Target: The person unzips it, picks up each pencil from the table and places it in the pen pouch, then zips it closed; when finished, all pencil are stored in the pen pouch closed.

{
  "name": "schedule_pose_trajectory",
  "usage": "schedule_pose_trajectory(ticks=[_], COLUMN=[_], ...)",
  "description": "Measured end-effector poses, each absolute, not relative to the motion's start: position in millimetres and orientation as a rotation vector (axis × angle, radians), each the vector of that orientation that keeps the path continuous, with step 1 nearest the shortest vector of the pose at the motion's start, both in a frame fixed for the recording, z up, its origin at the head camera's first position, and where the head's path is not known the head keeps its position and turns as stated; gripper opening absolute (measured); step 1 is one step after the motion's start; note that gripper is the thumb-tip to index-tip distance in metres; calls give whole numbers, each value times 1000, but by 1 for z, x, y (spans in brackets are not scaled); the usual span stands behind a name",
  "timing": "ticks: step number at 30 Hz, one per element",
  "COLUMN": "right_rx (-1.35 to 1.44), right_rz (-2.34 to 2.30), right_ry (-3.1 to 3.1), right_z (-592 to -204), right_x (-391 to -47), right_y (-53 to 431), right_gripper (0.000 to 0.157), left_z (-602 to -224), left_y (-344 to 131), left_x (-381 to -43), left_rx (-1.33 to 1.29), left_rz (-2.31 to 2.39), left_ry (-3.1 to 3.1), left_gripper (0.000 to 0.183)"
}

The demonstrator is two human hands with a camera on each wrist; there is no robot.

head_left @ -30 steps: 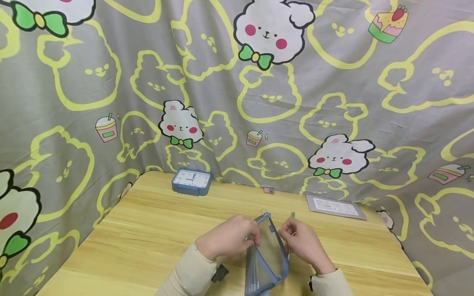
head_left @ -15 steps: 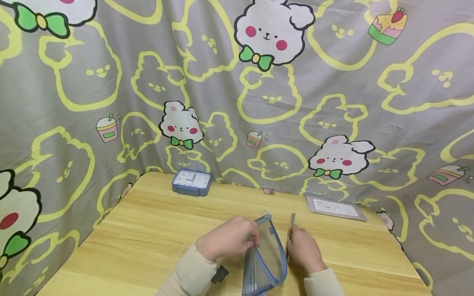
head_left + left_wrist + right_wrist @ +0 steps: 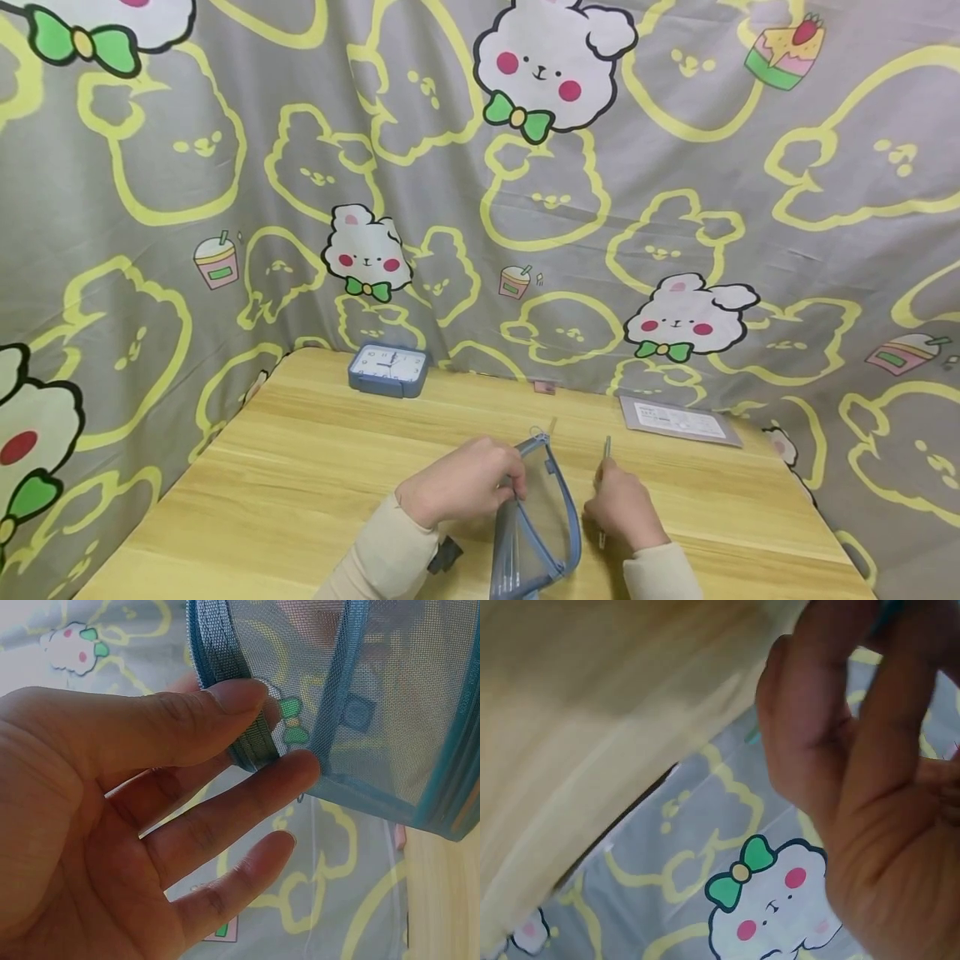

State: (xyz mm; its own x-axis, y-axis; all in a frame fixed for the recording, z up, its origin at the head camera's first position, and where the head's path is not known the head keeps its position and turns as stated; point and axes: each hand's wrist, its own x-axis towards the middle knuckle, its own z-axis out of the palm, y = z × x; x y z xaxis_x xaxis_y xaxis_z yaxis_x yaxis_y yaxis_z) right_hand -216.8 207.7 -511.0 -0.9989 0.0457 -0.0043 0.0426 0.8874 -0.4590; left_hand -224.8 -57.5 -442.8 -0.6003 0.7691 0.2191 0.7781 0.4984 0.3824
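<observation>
In the head view a blue mesh zip pouch (image 3: 551,508) stands tilted near the table's front, its zipped side facing up. My left hand (image 3: 465,479) pinches its edge. The left wrist view shows the thumb and index finger on the blue zip band (image 3: 259,739), with the other fingers spread below. To the right of the pouch, my right hand (image 3: 626,504) holds a slim greenish pen-like stick (image 3: 607,447), whose ends show above and below the fist. Beside the pouch's far corner a thin yellowish stick (image 3: 552,427) pokes out, mostly hidden behind the pouch.
A blue alarm clock (image 3: 387,370) stands at the back left of the wooden table (image 3: 300,467). At the back right lies a grey flat packet (image 3: 680,421) with a white label. A small pink piece (image 3: 545,387) sits by the patterned curtain (image 3: 450,167).
My right hand first came off the pouch's right edge, then shifted slightly farther right with the stick. The yellowish stick now shows beside the pouch's far corner. My left hand keeps its place.
</observation>
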Motion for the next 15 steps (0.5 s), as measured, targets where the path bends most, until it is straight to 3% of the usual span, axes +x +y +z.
schedule_pose_trajectory(ticks=[7, 11, 15], right_rx=[-38, 356, 767], right_rz=[1331, 1537, 1747], right_ry=[-2905, -2903, -2909], right_z=[-471, -452, -447], right_x=[-205, -198, -192], right_y=[206, 206, 204], right_gripper=[12, 6, 14], left_z=[-443, -442, -442], left_y=[-57, -57, -57], left_x=[-226, -226, -225], left_rx=[-1393, -1396, -1398], left_rz=[-700, -698, -692], left_ry=[-2710, -2705, -2700], left_gripper=[20, 20, 21])
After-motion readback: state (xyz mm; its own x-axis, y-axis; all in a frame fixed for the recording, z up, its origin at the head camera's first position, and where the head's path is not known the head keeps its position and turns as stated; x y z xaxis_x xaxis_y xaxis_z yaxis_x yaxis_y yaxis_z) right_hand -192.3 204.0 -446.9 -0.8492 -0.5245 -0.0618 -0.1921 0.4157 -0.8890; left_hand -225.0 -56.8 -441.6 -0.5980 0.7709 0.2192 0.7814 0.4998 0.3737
